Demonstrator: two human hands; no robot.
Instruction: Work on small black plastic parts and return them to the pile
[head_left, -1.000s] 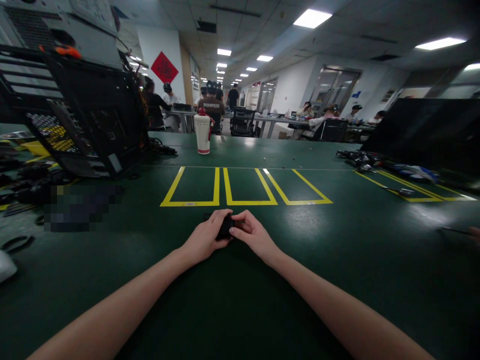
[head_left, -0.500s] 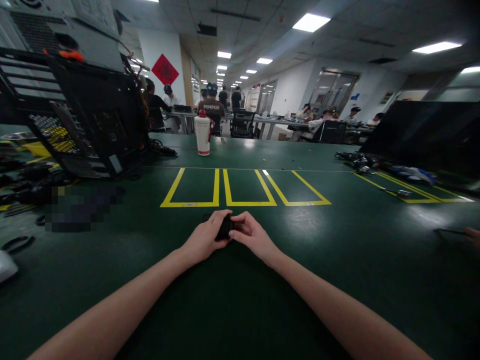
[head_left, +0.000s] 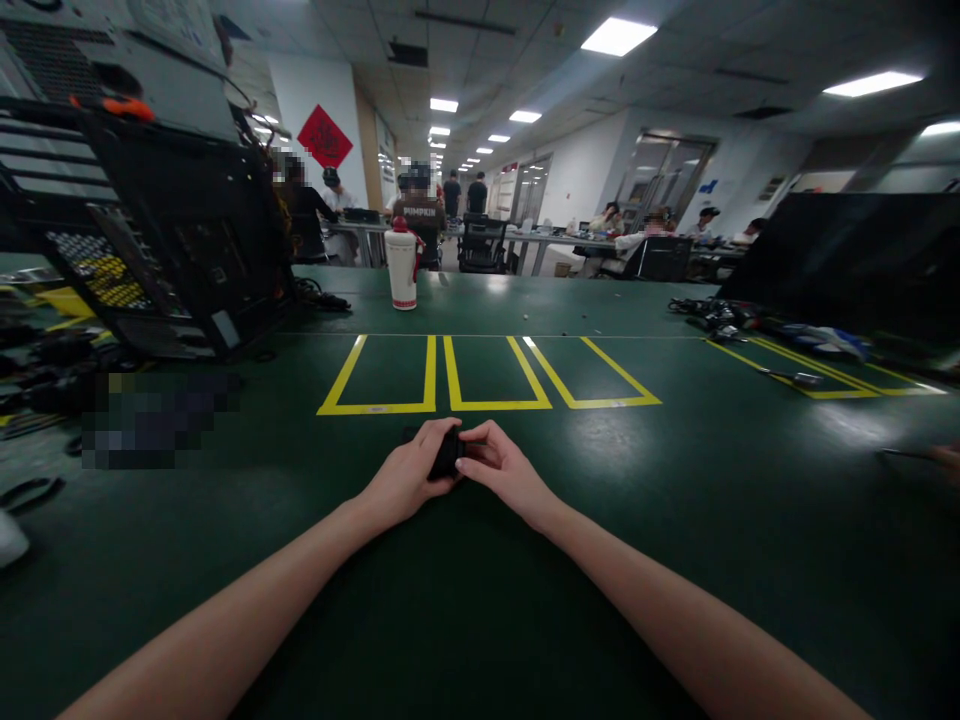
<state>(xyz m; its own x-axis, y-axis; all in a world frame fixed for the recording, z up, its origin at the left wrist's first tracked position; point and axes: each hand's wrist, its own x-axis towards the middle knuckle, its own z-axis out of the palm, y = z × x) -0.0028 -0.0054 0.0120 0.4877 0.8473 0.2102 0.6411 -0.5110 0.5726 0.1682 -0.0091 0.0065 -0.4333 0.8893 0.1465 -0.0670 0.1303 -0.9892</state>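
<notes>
A small black, boxy object [head_left: 448,455] lies between my two hands, low over the green table [head_left: 480,610]. My left hand [head_left: 411,468] is wrapped over it from the left, with the thumb at its near side. From the right, my right hand [head_left: 504,468] pinches its end between thumb and fingers. Most of the object is covered by my hands, so its exact kind is unclear. Just beyond my hands, yellow tape [head_left: 501,406] marks several open-ended frames on the tabletop.
At left stands an open black computer case [head_left: 187,250], with cables beside it. A white tumbler with a red lid [head_left: 403,268] stands farther back. To the right are tools and cables [head_left: 716,318], a black panel [head_left: 862,270], and another person's hand [head_left: 946,460] at the edge.
The view has shifted very slightly. Both hands keep the same grip on the black object, with no clear movement between them.
</notes>
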